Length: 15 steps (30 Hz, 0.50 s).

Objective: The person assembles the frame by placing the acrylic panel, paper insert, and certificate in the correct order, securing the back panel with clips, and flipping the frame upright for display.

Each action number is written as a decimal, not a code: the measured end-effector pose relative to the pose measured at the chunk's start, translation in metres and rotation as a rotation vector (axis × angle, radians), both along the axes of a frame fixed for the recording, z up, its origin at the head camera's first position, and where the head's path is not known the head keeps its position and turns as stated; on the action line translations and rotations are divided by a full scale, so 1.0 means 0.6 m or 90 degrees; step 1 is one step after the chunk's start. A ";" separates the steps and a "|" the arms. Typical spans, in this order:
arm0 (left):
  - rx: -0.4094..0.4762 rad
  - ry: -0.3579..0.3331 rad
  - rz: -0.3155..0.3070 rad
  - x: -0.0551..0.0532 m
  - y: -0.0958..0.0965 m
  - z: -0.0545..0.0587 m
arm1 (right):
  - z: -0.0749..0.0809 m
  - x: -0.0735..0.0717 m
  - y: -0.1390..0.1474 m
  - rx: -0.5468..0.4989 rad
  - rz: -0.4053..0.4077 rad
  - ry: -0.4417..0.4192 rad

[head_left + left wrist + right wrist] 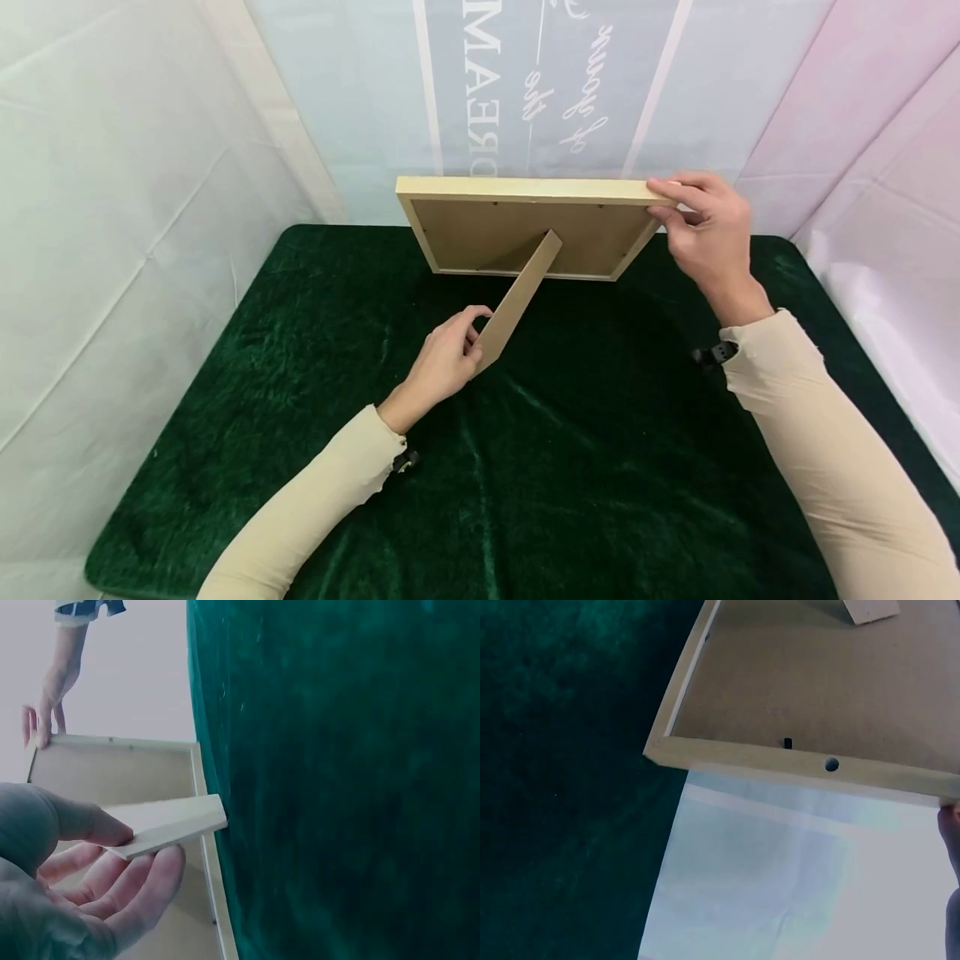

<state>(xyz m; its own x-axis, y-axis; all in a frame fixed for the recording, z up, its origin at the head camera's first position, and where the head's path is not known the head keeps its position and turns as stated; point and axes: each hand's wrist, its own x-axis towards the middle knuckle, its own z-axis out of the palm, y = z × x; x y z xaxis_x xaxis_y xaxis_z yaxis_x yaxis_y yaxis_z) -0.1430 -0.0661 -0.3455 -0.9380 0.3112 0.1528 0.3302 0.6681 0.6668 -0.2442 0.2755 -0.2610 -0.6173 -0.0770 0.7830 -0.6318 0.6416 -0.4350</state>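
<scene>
A picture frame (517, 190) with a light wooden rim stands at the far side of the green cloth, its brown backing (480, 233) facing me. From the middle of that backing an easel leg (521, 300) juts out towards me, swung away from the frame. My left hand (446, 354) pinches the leg's free end between thumb and fingers, clearly seen in the left wrist view. At the frame's upper right corner, my right hand (708, 221) grips the rim with thumb and fingers. The right wrist view shows a hole (832, 764) in the rim. The frame's front is hidden.
Dark green velvety cloth (585, 467) covers the table. Behind the frame hangs a pale blue sheet (360, 100) with mirrored white lettering. White fabric (112, 250) walls the left side, and pinkish-white fabric (885, 167) the right.
</scene>
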 end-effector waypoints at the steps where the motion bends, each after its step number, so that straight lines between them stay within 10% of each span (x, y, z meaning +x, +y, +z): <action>1: -0.003 0.007 0.001 -0.003 -0.003 0.000 | 0.000 0.003 -0.001 -0.008 -0.006 0.003; 15: 0.028 0.014 0.056 -0.066 -0.068 -0.010 | 0.005 0.053 -0.013 0.061 -0.031 0.060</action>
<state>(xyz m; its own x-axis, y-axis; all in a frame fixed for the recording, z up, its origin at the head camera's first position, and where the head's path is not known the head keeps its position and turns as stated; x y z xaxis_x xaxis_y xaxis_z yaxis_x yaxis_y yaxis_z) -0.1824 -0.1066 -0.3514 -0.9578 0.2196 0.1852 0.2859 0.6651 0.6899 -0.2125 0.2675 -0.2582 -0.5461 -0.1253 0.8283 -0.6340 0.7081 -0.3109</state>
